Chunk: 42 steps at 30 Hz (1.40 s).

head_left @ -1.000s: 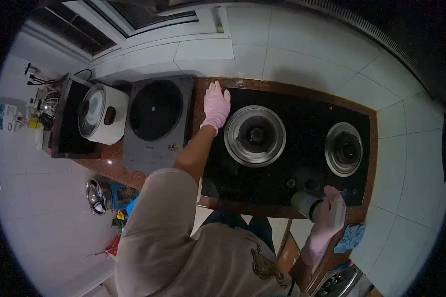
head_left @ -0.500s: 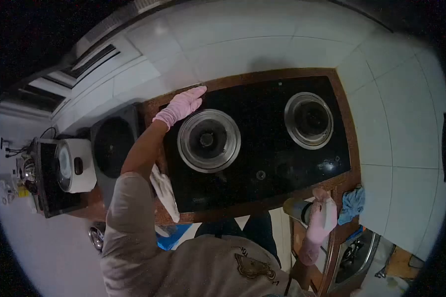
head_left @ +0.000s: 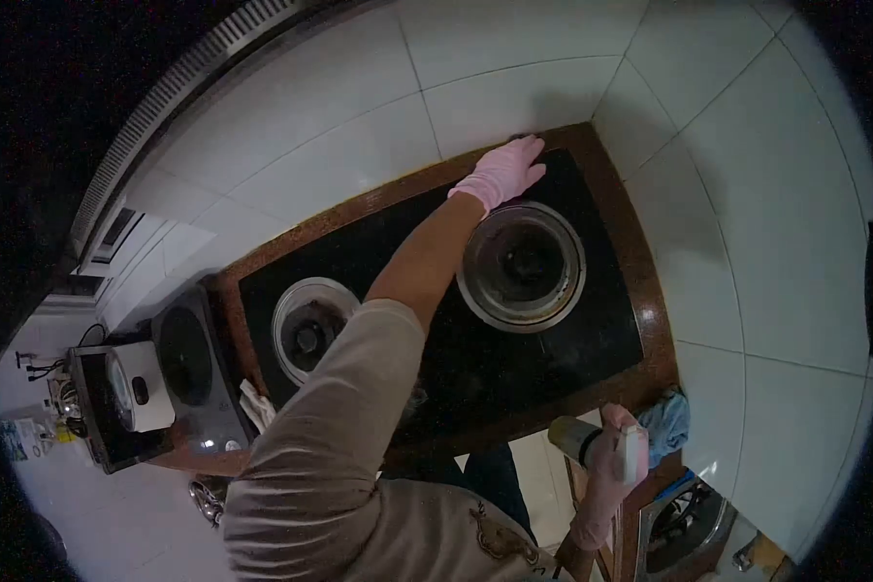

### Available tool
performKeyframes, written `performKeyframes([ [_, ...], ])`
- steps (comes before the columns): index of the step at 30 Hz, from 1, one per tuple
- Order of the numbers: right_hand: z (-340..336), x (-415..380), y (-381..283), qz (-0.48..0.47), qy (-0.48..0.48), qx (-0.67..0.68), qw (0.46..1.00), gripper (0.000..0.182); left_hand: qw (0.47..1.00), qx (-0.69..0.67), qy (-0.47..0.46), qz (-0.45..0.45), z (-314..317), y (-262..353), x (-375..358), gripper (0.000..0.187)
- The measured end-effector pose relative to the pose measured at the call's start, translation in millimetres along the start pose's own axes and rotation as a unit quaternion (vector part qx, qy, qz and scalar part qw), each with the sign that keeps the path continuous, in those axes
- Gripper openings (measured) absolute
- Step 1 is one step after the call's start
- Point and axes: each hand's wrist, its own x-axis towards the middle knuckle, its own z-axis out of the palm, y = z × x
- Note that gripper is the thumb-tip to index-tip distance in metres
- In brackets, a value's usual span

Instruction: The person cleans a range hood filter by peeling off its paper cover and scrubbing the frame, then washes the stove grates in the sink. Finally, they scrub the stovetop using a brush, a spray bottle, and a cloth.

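Observation:
My left hand (head_left: 512,175), in a pink glove, reaches across the black glass cooktop (head_left: 436,378) to its back edge, just behind the right burner (head_left: 522,267). Its fingers are bent down over a small dark thing at the brown counter rim; most of that is hidden, and its kind cannot be made out. Low at the front right, my right hand (head_left: 606,475), also gloved in pink, is wrapped around a spray bottle (head_left: 574,438) with yellowish contents and a pale trigger head. The bottle lies tilted on its side in the air. My left forearm partly covers the left burner (head_left: 310,330).
A blue cloth (head_left: 665,427) lies on the counter by the right wall. Left of the cooktop are a white cloth (head_left: 256,405), a dark flat appliance (head_left: 186,359) and a white rice cooker (head_left: 141,386). Tiled walls (head_left: 747,291) border the back and right; a sink (head_left: 687,524) stands lower right.
My left hand has moved right along the cooktop's back edge, from behind the left burner to behind the right one. The view has shifted right. My right hand keeps holding the spray bottle.

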Motion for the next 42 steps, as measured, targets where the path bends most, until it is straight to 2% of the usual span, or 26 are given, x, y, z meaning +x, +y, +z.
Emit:
performKeyframes([
  [2,-0.6,10.2,13.8,0.017,0.064,0.059,0.996,0.02,1.0,0.0,-0.008,-0.003,21.0,19.1,43.4,0.057],
  [4,-14.1,24.4,16.2,0.012,0.033,0.05,0.998,0.021,1.0,0.001,-0.014,-0.008,35.8,28.7,74.3,0.056],
  [6,-18.3,35.4,28.9,-0.073,0.032,-0.003,0.997,0.02,1.0,-0.004,-0.019,0.018,46.2,31.9,91.3,0.057],
  [8,-21.5,45.5,25.1,-0.058,0.028,0.005,0.998,0.02,0.999,-0.022,-0.046,0.014,30.5,30.8,82.4,0.058],
  [10,-23.9,56.9,16.7,-0.046,0.022,0.015,0.999,0.021,0.996,-0.051,-0.066,0.019,-4.9,25.9,52.4,0.057],
  [13,-30.2,66.0,13.5,0.015,0.013,0.002,1.0,0.019,0.996,-0.087,-0.028,-0.004,-38.8,-14.0,-30.9,0.053],
  [14,-27.4,68.4,21.4,-0.024,0.019,0.051,0.998,0.017,0.995,-0.074,-0.05,-0.045,-62.5,-19.9,-62.4,0.052],
  [15,-26.8,72.3,25.8,-0.064,0.026,0.099,0.993,0.016,0.994,-0.088,-0.052,-0.043,-78.3,-36.7,-94.3,0.053],
  [17,-30.1,79.1,19.9,-0.067,0.015,0.078,0.995,0.014,0.994,-0.061,-0.069,-0.066,-101.6,-62.5,-143.0,0.054],
  [19,-33.8,80.6,21.7,-0.072,0.0,0.056,0.996,0.013,0.993,-0.056,-0.063,-0.078,-94.8,-54.7,-139.2,0.054],
  [21,-32.2,78.9,31.3,-0.074,0.006,0.085,0.994,0.013,0.993,-0.037,-0.075,-0.085,-83.5,-36.1,-108.2,0.053],
  [25,-34.3,76.3,34.2,-0.045,0.037,0.14,0.988,0.013,0.997,-0.049,-0.054,-0.021,-4.7,14.8,35.1,0.051],
  [26,-40.7,76.2,30.1,-0.036,0.027,0.099,0.994,0.014,0.997,-0.054,-0.055,-0.015,57.5,-13.4,68.9,0.051],
  [27,-45.5,76.3,28.5,-0.027,0.017,0.059,0.998,0.014,0.93,-0.366,0.016,-0.022,117.5,-39.3,111.9,0.053],
  [28,-48.0,76.4,29.2,-0.025,0.022,0.055,0.998,0.014,0.929,-0.37,0.013,-0.017,117.2,-8.4,123.6,0.053],
  [29,-50.4,75.2,29.1,-0.016,0.037,0.074,0.996,0.014,0.989,-0.128,0.002,-0.069,97.8,37.8,126.2,0.057],
  [30,-52.6,72.6,29.0,-0.008,0.048,0.093,0.994,0.014,0.985,0.125,-0.009,-0.118,81.6,81.8,120.9,0.061],
  [32,-54.4,76.4,30.0,-0.018,0.045,0.067,0.997,0.014,0.955,0.203,-0.113,-0.186,72.4,152.9,105.1,0.071],
  [34,-59.7,73.0,34.4,-0.028,0.045,0.041,0.998,0.015,0.958,0.205,-0.163,-0.12,82.1,191.9,65.5,0.075],
  [36,-59.6,75.1,42.9,-0.064,0.047,0.101,0.992,0.016,0.948,0.231,-0.22,-0.023,117.8,213.4,28.5,0.076],
  [37,-58.6,76.9,42.6,-0.064,0.048,0.099,0.992,0.016,0.948,0.229,-0.219,-0.022,113.9,211.2,30.6,0.076],
  [39,-60.9,79.8,40.9,-0.035,0.053,0.14,0.988,0.016,0.962,0.22,-0.145,-0.065,103.0,197.8,40.3,0.083],
  [40,-63.7,79.3,38.8,-0.033,0.059,0.133,0.989,0.016,0.954,0.268,-0.072,-0.115,109.6,167.2,63.9,0.085],
  [41,-68.3,78.9,34.8,-0.031,0.055,0.1,0.993,0.015,0.972,0.148,-0.056,-0.175,69.3,158.8,83.7,0.082],
  [42,-73.2,79.4,31.8,-0.027,0.053,0.067,0.996,0.014,0.95,0.249,0.099,-0.161,99.4,120.3,102.7,0.081],
])
